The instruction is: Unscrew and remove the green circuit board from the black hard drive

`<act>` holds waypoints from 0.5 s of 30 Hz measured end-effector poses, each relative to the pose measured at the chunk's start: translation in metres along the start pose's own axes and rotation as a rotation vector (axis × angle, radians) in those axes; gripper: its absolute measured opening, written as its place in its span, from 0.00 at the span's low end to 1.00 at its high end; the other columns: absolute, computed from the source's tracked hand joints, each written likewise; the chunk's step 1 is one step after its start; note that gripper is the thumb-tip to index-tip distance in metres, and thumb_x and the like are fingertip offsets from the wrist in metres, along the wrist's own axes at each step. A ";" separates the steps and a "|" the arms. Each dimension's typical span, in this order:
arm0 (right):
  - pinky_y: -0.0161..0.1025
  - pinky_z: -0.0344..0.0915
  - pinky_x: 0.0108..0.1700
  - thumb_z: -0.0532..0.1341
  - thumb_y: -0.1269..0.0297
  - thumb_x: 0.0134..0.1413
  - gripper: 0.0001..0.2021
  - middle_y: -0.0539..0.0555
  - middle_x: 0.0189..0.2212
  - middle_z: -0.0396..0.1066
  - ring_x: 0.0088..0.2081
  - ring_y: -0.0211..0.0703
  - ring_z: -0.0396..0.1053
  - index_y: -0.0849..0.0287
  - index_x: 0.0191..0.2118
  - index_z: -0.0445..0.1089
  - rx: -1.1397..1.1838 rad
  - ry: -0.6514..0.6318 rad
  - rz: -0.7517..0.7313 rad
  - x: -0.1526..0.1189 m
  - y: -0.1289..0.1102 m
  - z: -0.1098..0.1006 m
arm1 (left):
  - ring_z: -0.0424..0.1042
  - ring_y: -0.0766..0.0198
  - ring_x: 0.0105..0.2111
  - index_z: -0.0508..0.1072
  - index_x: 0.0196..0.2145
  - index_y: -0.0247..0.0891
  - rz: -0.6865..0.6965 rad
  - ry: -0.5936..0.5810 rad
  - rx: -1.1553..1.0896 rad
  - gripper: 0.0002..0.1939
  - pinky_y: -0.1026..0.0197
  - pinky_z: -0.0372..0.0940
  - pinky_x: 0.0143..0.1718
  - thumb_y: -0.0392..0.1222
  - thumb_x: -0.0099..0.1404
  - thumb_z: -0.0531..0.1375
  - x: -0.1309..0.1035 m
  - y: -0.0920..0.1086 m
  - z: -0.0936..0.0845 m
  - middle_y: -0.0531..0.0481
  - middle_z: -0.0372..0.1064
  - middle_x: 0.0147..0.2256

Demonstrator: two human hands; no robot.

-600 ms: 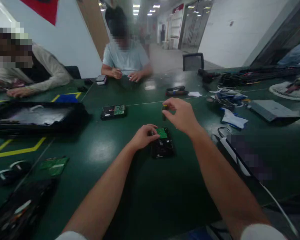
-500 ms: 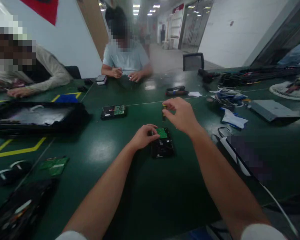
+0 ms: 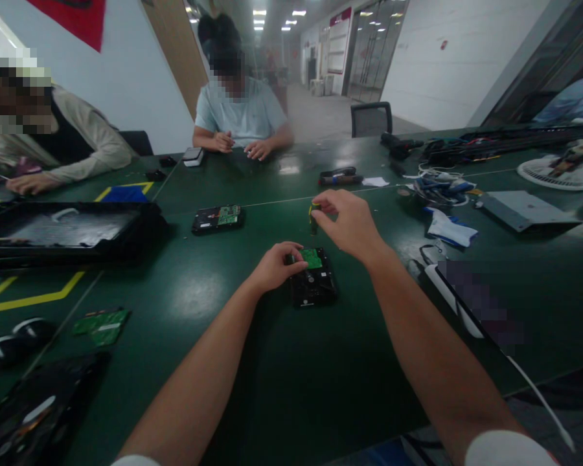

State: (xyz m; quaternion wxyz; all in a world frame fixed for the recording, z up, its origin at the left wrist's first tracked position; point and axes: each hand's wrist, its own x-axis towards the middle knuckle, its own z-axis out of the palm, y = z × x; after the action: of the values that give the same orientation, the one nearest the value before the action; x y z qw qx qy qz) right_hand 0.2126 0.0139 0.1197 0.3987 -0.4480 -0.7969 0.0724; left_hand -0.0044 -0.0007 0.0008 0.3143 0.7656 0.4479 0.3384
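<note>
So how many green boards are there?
3: a loose board on the left, a second board on the far drive, a third board on the near drive by the left hand. Others may be hidden.

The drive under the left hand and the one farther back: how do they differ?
The near drive has the left hand over it; the far drive lies untouched. The near drive runs front to back, its green board at the far end; the far drive lies crosswise, its board on the right. Both are black and rectangular.
</note>
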 end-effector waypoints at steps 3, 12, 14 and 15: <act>0.47 0.71 0.50 0.65 0.70 0.59 0.07 0.56 0.42 0.77 0.42 0.48 0.75 0.56 0.43 0.72 -0.007 0.025 -0.004 -0.001 0.000 0.000 | 0.73 0.53 0.52 0.78 0.35 0.41 0.004 -0.001 0.004 0.06 0.46 0.64 0.56 0.44 0.65 0.69 0.000 0.001 0.000 0.46 0.75 0.54; 0.46 0.71 0.48 0.64 0.67 0.61 0.05 0.56 0.40 0.78 0.40 0.47 0.75 0.56 0.42 0.75 -0.025 0.043 -0.018 -0.001 0.001 -0.001 | 0.73 0.52 0.52 0.78 0.34 0.41 -0.001 -0.004 0.005 0.06 0.46 0.64 0.57 0.44 0.65 0.69 0.001 0.004 0.001 0.46 0.75 0.54; 0.47 0.71 0.48 0.64 0.68 0.61 0.05 0.56 0.41 0.78 0.40 0.47 0.75 0.56 0.42 0.75 -0.011 0.055 -0.007 -0.001 0.000 -0.001 | 0.73 0.52 0.53 0.78 0.35 0.41 0.000 -0.008 0.004 0.06 0.46 0.64 0.57 0.44 0.65 0.69 0.001 0.004 0.001 0.45 0.75 0.54; 0.47 0.71 0.48 0.64 0.68 0.61 0.05 0.56 0.40 0.78 0.40 0.47 0.76 0.56 0.42 0.75 0.004 0.062 0.005 -0.001 0.000 -0.001 | 0.73 0.52 0.53 0.78 0.35 0.41 -0.002 -0.009 0.003 0.06 0.46 0.64 0.57 0.44 0.65 0.69 0.001 0.004 0.001 0.45 0.75 0.54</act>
State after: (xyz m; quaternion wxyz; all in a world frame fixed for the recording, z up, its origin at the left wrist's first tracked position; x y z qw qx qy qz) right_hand 0.2139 0.0127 0.1194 0.4239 -0.4513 -0.7829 0.0611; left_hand -0.0011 -0.0017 0.0032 0.3156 0.7671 0.4476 0.3342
